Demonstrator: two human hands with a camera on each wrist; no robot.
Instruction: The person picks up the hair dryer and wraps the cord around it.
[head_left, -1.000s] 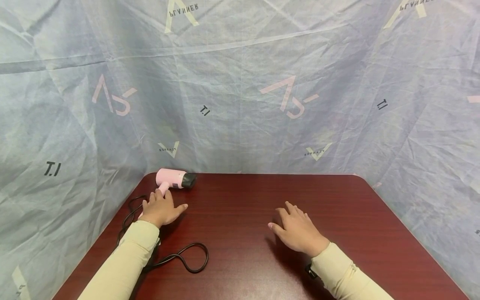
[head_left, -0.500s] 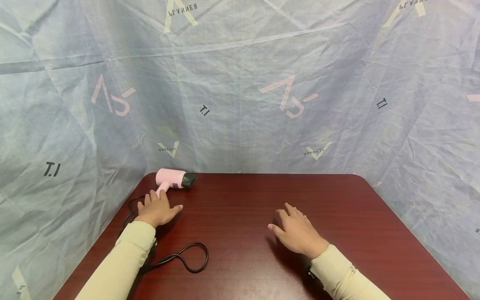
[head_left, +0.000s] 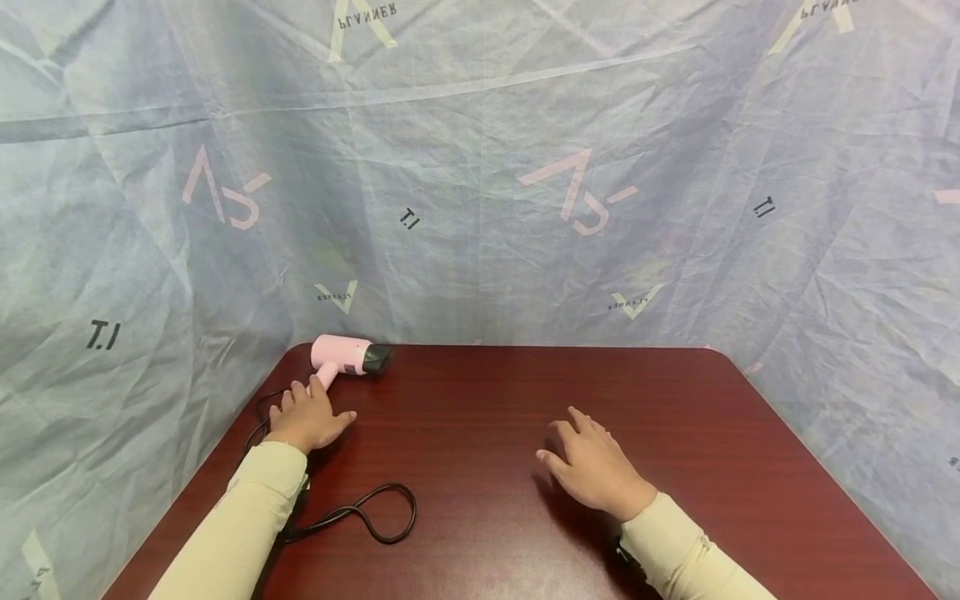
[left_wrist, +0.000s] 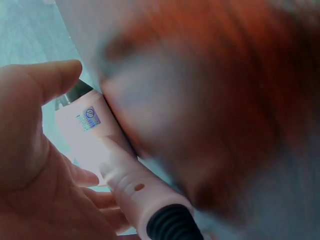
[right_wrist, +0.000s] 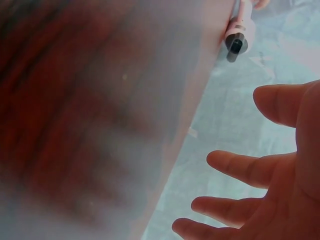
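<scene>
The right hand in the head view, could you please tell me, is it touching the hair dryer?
No, the right hand is well apart from the hair dryer, with a stretch of table between them.

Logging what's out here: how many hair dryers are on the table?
1: a pink hair dryer near the far left corner of the table. The near edge is out of frame, so others could lie there.

I've got the left hand (head_left: 303, 421) out front, thumb (left_wrist: 52, 77) spread wide, and across from it my right hand (head_left: 597, 471) hovers, fingers (right_wrist: 237, 165) parted!
</scene>
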